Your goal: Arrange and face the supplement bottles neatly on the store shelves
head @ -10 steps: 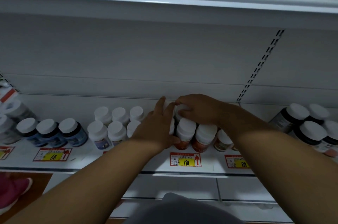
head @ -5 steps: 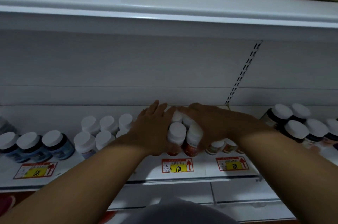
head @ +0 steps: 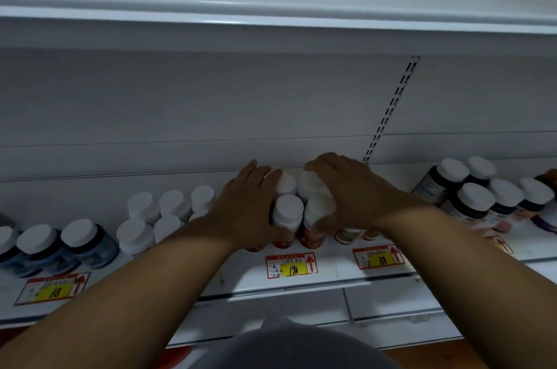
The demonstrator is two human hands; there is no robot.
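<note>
White metal shelf [head: 325, 276], front edge: red-and-yellow price tag marked 198 [head: 291, 269]. Behind it, cluster of red-labelled, white-capped plastic supplement bottles [head: 287, 219], upright, two rows deep. Left hand [head: 250, 212] flat-fingered against cluster's left side; right hand [head: 349, 192] curled over right-hand caps, thumb at front bottle. Rear: white back panel [head: 211, 112].

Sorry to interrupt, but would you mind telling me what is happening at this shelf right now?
A person is straightening supplement bottles on a white store shelf. Both hands bracket a cluster of red-labelled, white-capped bottles above the 198 price tag: the left hand presses flat against the cluster's left side, and the right hand curls over its right side. Other bottle groups stand on either side, untouched.
</note>
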